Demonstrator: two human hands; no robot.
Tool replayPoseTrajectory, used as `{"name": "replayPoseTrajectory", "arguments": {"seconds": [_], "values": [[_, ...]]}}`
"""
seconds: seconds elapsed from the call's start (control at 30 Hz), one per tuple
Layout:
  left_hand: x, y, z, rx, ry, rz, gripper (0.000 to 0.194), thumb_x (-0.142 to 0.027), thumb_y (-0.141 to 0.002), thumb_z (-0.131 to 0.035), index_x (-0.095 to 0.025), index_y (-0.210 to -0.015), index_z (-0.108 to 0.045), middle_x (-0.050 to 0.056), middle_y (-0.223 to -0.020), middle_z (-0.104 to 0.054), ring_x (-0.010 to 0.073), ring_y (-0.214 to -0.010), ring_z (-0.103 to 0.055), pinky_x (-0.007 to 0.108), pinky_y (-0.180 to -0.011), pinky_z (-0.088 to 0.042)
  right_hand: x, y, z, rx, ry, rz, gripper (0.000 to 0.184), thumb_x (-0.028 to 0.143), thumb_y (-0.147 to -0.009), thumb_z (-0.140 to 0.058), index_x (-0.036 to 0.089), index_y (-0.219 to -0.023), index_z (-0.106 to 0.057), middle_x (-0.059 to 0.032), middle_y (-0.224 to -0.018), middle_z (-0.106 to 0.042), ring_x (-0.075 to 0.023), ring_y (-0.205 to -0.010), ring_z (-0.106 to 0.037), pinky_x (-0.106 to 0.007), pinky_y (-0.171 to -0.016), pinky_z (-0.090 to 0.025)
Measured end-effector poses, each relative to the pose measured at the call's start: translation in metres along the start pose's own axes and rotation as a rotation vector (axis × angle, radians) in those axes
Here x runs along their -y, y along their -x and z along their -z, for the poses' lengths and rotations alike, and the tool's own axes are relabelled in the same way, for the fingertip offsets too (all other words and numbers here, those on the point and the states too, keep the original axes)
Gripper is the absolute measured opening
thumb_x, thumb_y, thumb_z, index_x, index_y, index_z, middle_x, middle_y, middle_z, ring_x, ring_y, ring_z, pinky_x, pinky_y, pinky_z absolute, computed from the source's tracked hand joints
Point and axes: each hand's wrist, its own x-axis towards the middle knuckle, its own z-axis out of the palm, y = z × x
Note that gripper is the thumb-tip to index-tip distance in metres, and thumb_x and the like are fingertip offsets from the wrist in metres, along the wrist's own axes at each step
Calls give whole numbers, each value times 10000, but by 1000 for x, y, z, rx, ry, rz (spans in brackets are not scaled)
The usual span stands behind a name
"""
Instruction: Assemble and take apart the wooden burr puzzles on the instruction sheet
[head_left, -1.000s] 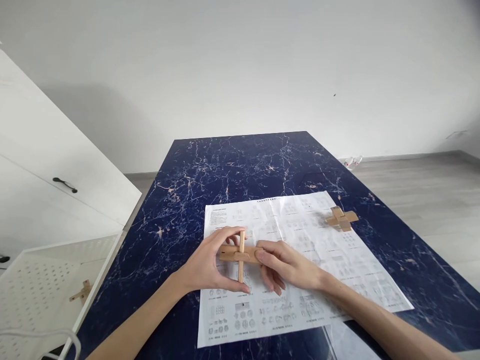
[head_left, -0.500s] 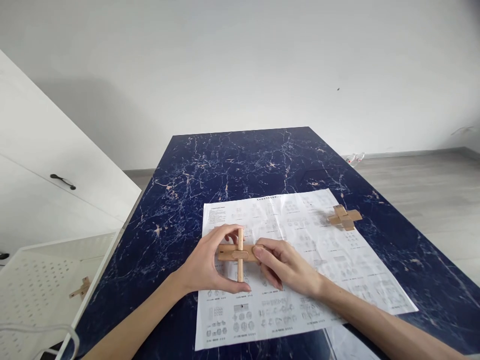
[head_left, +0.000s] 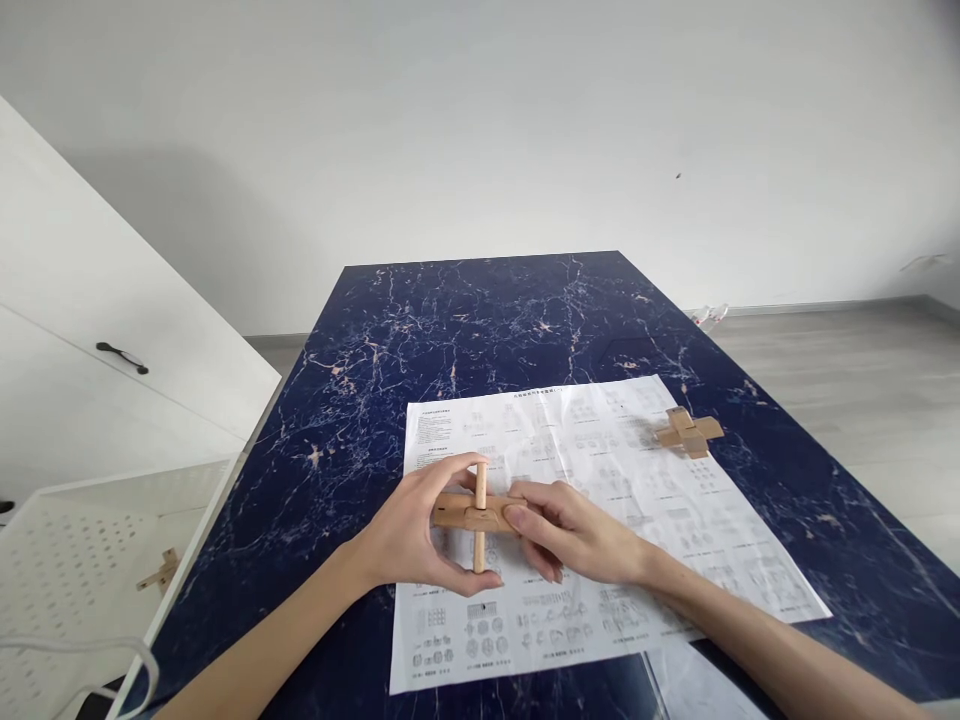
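My left hand [head_left: 411,525] grips a slim wooden stick [head_left: 481,487] by its two ends, thumb below and fingers above. The stick crosses a flat wooden bar [head_left: 453,511], and the two pieces meet at the bar's middle. With thumb and fingers, my right hand [head_left: 574,530] pinches the right end of that bar. Both pieces are held over a printed instruction sheet [head_left: 600,630]. On the sheet's right edge lies a cross-shaped wooden puzzle [head_left: 690,434], apart from both hands.
A dark blue marbled table [head_left: 480,330] bears the sheet. To the left stand a white cabinet [head_left: 75,290] and a white perforated basket [head_left: 67,560] with a small wooden cross piece [head_left: 159,572] and a white cable [head_left: 82,650]. A clear sheet [head_left: 690,680] lies near the table's front.
The bar and stick have tilted slightly in my hands, showing more of the joint. Both hands keep their hold. The view has shifted a little.
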Motion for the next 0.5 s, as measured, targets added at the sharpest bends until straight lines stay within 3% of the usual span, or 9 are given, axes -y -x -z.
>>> {"name": "replayPoseTrajectory", "arguments": {"seconds": [0.27,0.5], "values": [[1,1,-2,49,-28,9,1023,-607,-593,-968,-287,-1437,-485,73,-1231,-758,318,-1074,-775,473,-1016,-612,4,-1,-4,-5,43,-5,446,559,-1127,-428,207,-882,-550,41,-575,-608,-92,-462,-501,-230,-498,-388],[0,1,-3,4,-86,-19,1034,-621,-614,-958,-279,-1462,-476,73,-1205,-771,311,-1060,-774,464,-1012,-608,8,0,-2,4,82,-12,450,547,-1143,-393,215,-875,-534,57,-562,-563,-93,-472,-447,-243,-520,-378]]}}
